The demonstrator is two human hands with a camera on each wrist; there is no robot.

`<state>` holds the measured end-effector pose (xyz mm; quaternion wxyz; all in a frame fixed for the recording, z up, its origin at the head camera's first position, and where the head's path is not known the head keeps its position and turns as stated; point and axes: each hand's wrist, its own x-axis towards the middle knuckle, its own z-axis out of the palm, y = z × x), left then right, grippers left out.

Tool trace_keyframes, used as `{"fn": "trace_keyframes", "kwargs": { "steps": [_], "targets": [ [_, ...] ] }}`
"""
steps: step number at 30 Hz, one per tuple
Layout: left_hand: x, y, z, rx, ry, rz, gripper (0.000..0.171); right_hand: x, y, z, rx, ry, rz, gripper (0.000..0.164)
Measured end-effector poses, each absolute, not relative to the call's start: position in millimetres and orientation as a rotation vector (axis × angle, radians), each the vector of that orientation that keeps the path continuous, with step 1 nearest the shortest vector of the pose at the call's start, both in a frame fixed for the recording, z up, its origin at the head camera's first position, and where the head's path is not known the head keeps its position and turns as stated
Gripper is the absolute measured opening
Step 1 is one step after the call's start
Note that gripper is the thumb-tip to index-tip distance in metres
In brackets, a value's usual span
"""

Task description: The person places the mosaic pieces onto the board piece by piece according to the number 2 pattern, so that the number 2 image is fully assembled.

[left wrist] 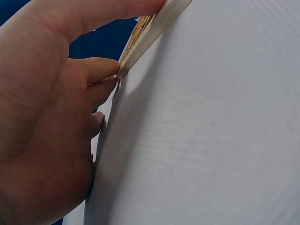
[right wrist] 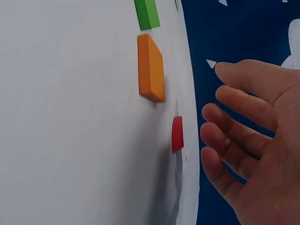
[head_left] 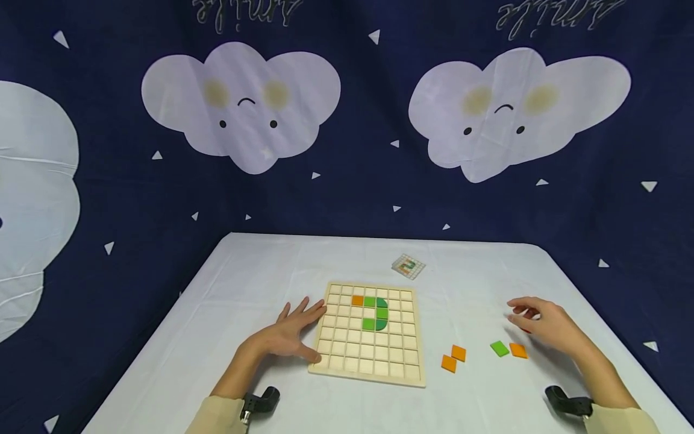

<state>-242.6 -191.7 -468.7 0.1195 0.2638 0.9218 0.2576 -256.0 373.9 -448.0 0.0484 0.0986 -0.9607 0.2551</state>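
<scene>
A wooden grid board [head_left: 338, 364] lies on the table. My left hand [head_left: 284, 335] has its fingers spread along the board's left side, with fingertips and thumb touching its rim. On the grid an orange square [head_left: 358, 300], green squares [head_left: 370, 301] and dark green rounded pieces [head_left: 382, 325] form a curved line. Over the table's right side hovers my right hand [head_left: 550, 325], fingers loosely bent and nothing between them. Beneath it lies a red piece [right wrist: 177, 133], mostly hidden in the head view. Just nearer are a green tile [head_left: 499, 348] and an orange tile [head_left: 518, 350].
Two orange tiles [head_left: 448, 363] lie right of the board, corners close together. Behind the board is a small pattern card [head_left: 409, 266] printed with a coloured grid. A dark blue cloth with clouds [head_left: 241, 108] hangs behind the white table [head_left: 293, 259].
</scene>
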Motion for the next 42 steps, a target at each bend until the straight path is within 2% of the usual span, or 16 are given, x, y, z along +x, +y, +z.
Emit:
{"fn": "trace_keyframes", "kwargs": {
  "steps": [25,42],
  "targets": [
    [-240,-192,-468,0.766,2.7,0.747,0.106,-250,391,-462,0.195,-3.085,0.702,0.04],
    [-241,-192,-469,0.752,2.701,0.749,0.107,-253,388,-462,0.364,-3.099,0.799,0.03]
  ]
}}
